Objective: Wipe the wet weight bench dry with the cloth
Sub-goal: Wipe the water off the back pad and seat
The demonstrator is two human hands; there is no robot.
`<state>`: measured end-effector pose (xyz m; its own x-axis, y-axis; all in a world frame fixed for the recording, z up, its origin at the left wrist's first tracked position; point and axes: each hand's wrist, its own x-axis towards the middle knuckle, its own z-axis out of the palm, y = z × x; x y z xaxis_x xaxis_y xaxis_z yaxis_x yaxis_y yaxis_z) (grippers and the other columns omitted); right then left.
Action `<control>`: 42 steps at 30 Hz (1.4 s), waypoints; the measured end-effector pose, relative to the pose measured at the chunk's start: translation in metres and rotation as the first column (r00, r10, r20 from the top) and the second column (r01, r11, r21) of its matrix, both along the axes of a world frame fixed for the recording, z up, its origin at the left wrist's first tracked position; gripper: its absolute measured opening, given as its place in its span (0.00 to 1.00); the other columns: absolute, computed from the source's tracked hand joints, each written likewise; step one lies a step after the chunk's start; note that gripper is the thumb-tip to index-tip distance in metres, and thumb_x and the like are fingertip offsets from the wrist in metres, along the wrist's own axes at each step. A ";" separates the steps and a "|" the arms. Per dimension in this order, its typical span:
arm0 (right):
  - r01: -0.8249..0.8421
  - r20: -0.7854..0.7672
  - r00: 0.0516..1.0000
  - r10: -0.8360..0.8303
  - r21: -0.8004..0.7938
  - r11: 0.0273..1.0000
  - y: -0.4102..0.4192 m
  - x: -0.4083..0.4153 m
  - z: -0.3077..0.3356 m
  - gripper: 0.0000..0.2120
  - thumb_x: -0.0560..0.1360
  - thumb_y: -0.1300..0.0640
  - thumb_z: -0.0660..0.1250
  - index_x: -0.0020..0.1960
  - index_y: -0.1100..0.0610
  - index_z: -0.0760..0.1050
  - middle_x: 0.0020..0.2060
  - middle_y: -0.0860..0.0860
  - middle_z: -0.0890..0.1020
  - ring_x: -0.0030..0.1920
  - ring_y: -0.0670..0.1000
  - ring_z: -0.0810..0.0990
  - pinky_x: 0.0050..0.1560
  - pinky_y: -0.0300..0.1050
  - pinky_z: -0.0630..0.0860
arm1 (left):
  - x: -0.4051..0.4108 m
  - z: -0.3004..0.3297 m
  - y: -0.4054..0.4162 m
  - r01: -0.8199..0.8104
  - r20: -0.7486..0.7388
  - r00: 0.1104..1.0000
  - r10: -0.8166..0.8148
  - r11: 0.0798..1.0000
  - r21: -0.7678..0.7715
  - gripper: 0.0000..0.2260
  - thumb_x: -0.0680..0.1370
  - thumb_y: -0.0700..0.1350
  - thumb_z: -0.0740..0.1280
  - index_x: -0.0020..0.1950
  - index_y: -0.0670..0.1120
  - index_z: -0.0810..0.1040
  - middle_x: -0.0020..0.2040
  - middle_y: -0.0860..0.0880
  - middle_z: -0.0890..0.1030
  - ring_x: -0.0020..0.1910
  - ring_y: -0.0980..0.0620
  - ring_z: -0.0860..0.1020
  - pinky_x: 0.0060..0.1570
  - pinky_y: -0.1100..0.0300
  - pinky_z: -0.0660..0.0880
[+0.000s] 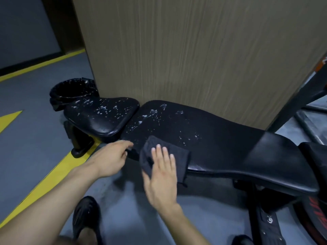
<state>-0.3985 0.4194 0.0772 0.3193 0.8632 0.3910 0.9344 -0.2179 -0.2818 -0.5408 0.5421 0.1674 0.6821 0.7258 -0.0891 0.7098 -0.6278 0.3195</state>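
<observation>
Nearest the camera, two bare forearms reach out over a smooth grey floor crossed by broad matte yellow stripes, with a dark mesh-textured shoe below the left arm. The right hand lies flat, its fingers straight and spread, pressing down on the cloth, a dark, soft, nubby towel folded into a rough rectangle and draped over the near edge of the worktop; its lower end hangs below the padding. Just left of that grip, the left hand rests at the same near edge with its fingers loosely curled, the fingertips touching the edge of the pad beside the cloth; whether it pinches anything cannot be told. Beyond both hands stretches the weight bench, a long black pad with a fine matte grain, waisted in the middle and widening to a glossy, smooth end at the right. White droplets speckle its surface ahead of the cloth. Farther left sits the separate seat pad, rounded, shiny, creased leatherette, thickly spotted with drops. Behind it stands a round bin lined with a crinkled black bag, and a tall panel of pale wood grain rises at the back.
</observation>
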 end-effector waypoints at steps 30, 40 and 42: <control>0.385 -0.024 0.919 -0.394 -0.172 0.907 0.012 0.056 0.037 0.30 0.76 0.43 0.55 0.75 0.54 0.69 0.76 0.50 0.68 0.78 0.52 0.62 0.78 0.51 0.55 | 0.053 0.027 0.123 0.371 0.308 0.875 -0.373 0.926 0.069 0.16 0.84 0.43 0.55 0.69 0.52 0.75 0.70 0.55 0.75 0.68 0.52 0.74 0.65 0.51 0.72; 0.377 -0.055 0.904 -0.423 -0.362 0.852 0.070 0.158 0.043 0.33 0.80 0.39 0.52 0.81 0.53 0.56 0.80 0.47 0.57 0.80 0.48 0.51 0.78 0.48 0.45 | 0.066 0.026 0.133 0.411 0.345 0.848 -0.402 0.910 0.051 0.17 0.84 0.42 0.55 0.69 0.52 0.75 0.72 0.61 0.71 0.70 0.56 0.71 0.68 0.53 0.70; 0.393 -0.047 0.898 -0.438 -0.366 0.844 0.085 0.179 0.041 0.31 0.82 0.43 0.55 0.81 0.55 0.54 0.81 0.48 0.56 0.80 0.48 0.50 0.79 0.48 0.44 | 0.065 0.025 0.134 0.387 0.347 0.853 -0.391 0.918 0.083 0.17 0.84 0.42 0.56 0.69 0.53 0.75 0.73 0.61 0.70 0.71 0.58 0.69 0.69 0.55 0.69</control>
<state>-0.2200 0.5049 0.1184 0.7039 0.7095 0.0323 0.6967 -0.6809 -0.2257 -0.4755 0.6759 0.1921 0.8939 0.3943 0.2131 0.2502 -0.8335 0.4926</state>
